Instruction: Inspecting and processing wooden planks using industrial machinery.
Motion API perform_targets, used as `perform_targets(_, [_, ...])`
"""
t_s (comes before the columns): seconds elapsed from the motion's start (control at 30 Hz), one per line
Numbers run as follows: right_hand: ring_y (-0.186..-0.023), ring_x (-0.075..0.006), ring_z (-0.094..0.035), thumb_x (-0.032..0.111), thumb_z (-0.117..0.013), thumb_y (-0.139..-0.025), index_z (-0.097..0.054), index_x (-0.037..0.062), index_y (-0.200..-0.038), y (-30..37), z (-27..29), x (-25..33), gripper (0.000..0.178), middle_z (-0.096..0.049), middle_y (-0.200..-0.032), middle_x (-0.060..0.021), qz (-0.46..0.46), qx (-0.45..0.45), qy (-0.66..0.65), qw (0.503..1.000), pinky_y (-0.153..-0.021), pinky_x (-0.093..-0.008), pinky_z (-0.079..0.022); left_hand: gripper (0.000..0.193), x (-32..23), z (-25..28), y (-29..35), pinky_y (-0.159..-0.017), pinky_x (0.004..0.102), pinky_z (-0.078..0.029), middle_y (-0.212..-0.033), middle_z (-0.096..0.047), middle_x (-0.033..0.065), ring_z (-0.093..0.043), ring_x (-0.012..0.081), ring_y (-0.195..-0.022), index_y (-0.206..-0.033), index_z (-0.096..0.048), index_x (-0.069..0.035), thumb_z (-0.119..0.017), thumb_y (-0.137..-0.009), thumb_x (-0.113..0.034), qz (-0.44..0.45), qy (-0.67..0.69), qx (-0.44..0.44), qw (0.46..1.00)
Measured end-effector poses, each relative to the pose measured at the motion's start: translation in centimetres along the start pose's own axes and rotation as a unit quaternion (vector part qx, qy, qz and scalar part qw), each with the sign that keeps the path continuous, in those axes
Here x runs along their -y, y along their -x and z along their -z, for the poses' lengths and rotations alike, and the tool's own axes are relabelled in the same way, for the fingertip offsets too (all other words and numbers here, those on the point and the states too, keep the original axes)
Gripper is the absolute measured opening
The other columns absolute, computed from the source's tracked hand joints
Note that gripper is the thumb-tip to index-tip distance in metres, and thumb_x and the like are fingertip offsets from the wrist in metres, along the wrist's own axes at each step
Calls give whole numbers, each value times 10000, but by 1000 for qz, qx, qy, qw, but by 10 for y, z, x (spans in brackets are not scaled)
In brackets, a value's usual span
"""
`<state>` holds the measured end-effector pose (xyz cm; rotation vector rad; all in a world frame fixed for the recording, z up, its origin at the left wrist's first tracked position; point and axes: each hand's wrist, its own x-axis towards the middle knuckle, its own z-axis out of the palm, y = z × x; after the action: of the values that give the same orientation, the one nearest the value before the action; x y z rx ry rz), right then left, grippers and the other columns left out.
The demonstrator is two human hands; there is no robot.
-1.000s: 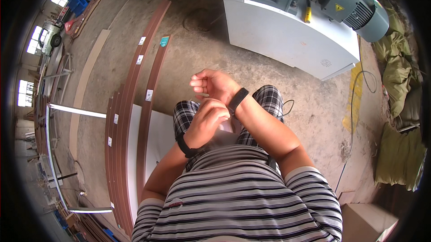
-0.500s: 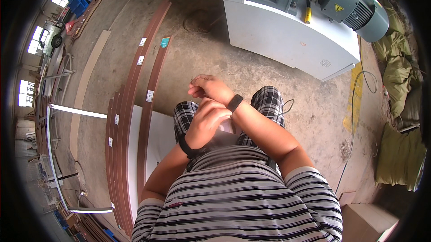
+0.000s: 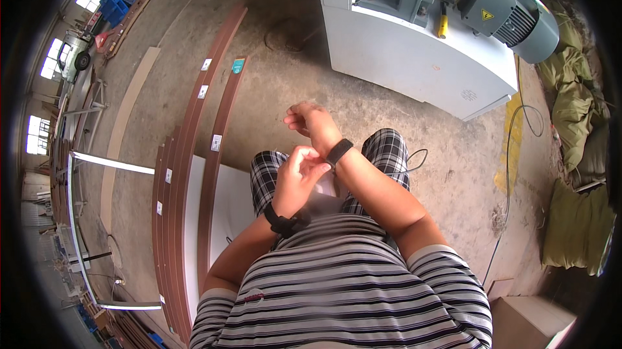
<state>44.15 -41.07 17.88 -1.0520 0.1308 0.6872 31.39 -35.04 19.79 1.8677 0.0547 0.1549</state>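
Note:
My left hand [image 3: 295,179] is closed, thumb and fingertips pinching the edge of a black wrist strap [image 3: 339,152] worn around my right wrist. My right hand [image 3: 315,125] is held up just beyond it, its fingers loosely bent and apart with nothing in them. A second black strap [image 3: 280,221], bulkier, circles my left wrist. Both forearms cross in front of my striped shirt [image 3: 324,278], above my checked trousers [image 3: 383,149].
Long brown boards [image 3: 223,99] lie at my left beside a white panel [image 3: 232,200]. A white machine cabinet [image 3: 414,57] carrying a grey motor [image 3: 495,15] stands ahead right. A cable [image 3: 507,187] crosses the floor near green sacks [image 3: 573,219].
My right hand has shifted slightly right, and its fingers have drawn up. My left hand has turned, its thumb and fingertips now showing at the strap on the right wrist.

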Motion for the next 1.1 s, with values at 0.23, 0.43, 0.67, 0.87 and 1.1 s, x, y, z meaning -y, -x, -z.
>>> perform_targets(0.23, [-677, -156, -625, 149, -526, -877, -616, -16, -852, -5, 1, -17, 189, -660, -729, -101, 144, 14, 159, 977, -654, -278, -505, 190, 4, -4, 8, -716, 218, -457, -878, -590, 31, -539, 71, -765, -1000, -511, -9, -646, -866, -13, -15, 26, 1, 1000])
perform_targets(0.43, [-724, -163, -631, 143, -519, -911, -605, 5, -876, -5, 7, -20, 167, -664, -814, -88, 52, 95, 75, 991, -694, -264, -516, 220, 1, 11, -5, -775, 235, -455, -917, -550, 30, -546, 99, -834, -1072, -486, -19, -615, -894, -35, -40, -38, 15, 998])
perform_targets(0.67, [-733, -173, -637, 142, -526, -898, -613, 19, -879, -12, 18, -6, 152, -677, -816, -88, -110, 180, -313, 926, -821, -334, -521, 515, 31, -3, 9, -918, 330, -434, -1169, -453, 70, -489, 184, -1101, -1212, -345, -76, -651, -814, 44, 116, 317, 71, 938])
perform_targets(0.87, [-727, -175, -593, 163, -495, -926, -605, 14, -891, 13, -2, 11, 189, -649, -809, -76, -101, 216, -405, 883, -923, -381, -472, 671, 55, -2, 13, -972, 354, -414, -1246, -504, 62, -505, 171, -1131, -1394, -300, -73, -627, -823, 61, 205, 499, 211, 815])
perform_targets(1.1, [-763, -156, -595, 156, -490, -955, -582, 11, -950, 25, -9, 22, 172, -633, -823, -65, 25, 179, -204, 962, -845, -321, -496, 503, 43, 8, 13, -914, 284, -435, -1133, -571, 41, -545, 123, -1033, -1291, -437, 6, -647, -834, 23, 210, 450, 219, 840])
